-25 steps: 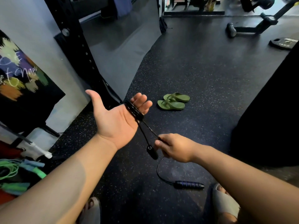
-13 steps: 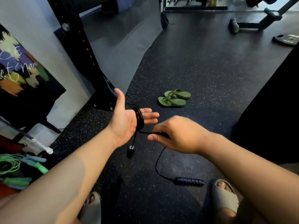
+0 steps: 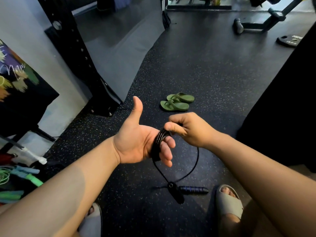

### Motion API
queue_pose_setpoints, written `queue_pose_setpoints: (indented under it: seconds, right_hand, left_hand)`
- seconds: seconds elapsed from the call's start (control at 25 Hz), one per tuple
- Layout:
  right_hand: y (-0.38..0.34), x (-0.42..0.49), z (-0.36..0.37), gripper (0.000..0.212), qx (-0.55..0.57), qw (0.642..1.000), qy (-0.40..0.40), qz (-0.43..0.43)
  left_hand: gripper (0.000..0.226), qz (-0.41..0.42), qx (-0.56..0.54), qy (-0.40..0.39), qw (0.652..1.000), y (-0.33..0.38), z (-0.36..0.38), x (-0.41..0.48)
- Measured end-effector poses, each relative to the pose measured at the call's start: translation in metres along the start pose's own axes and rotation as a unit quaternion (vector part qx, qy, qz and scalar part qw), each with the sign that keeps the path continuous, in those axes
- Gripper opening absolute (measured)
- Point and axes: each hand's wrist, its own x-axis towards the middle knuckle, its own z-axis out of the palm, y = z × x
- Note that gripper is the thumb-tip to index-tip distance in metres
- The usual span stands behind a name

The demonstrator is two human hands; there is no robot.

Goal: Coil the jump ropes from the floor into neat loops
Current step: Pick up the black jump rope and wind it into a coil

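**Operator:** Head view, the only one I have. My left hand (image 3: pixel 136 142) is palm-up with the thumb raised and the fingers spread flat, closed on nothing; the thin black cord jump rope (image 3: pixel 158 144) sits wound in several turns around those four fingers. A second ago my right hand (image 3: pixel 189 129) was low, below the left palm, drawing the cord out; half a second ago it had risen level with the fingers. Now it is up over the left fingertips, thumb and forefinger pinched tight on the cord, laying it onto the stack.

**Observer:** So another turn has gone on?

**Operator:** I judge so. The slack below is shorter: the cord drops from the right hand in one loose bend to the dark ribbed handle (image 3: pixel 193 189) lying on the black speckled rubber floor (image 3: pixel 213 86), just beside my right sandal. The other black handle (image 3: pixel 176 194) dangles from the coil on a short tail.

**Observer:** How much is left?

**Operator:** Probably a turn or two before the floor handle lifts. The green ropes (image 3: pixel 6 175) at the floor's left edge look already gathered, though I cannot tell how neatly.
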Motion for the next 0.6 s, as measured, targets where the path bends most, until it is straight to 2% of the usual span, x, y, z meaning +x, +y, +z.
queue_pose_setpoints:
  seconds: [0.12,0.28,0.44,0.52,0.6]
  right_hand:
    - [0.006,-0.007,0.022,0.043,0.062,0.995,-0.008,0.075]
    - [0.008,-0.014,0.048,0.038,0.107,0.979,-0.078,0.154]
    - [0.000,-0.012,0.053,0.029,0.075,0.972,-0.152,0.163]
    - [-0.008,-0.012,0.051,0.028,0.047,0.972,-0.174,0.154]
    - [-0.018,-0.011,0.049,0.030,-0.005,0.979,-0.174,0.110]
  left_hand:
    - [0.125,0.078,-0.080,0.014,0.994,0.005,-0.001,-0.005]
    - [0.122,0.202,-0.191,0.123,0.952,0.013,-0.003,-0.009]
    - [0.112,0.312,-0.214,0.223,0.898,0.018,-0.006,-0.011]
    - [0.111,0.338,-0.208,0.249,0.884,0.019,-0.008,-0.010]
    - [0.111,0.350,-0.206,0.280,0.870,0.019,-0.014,-0.009]
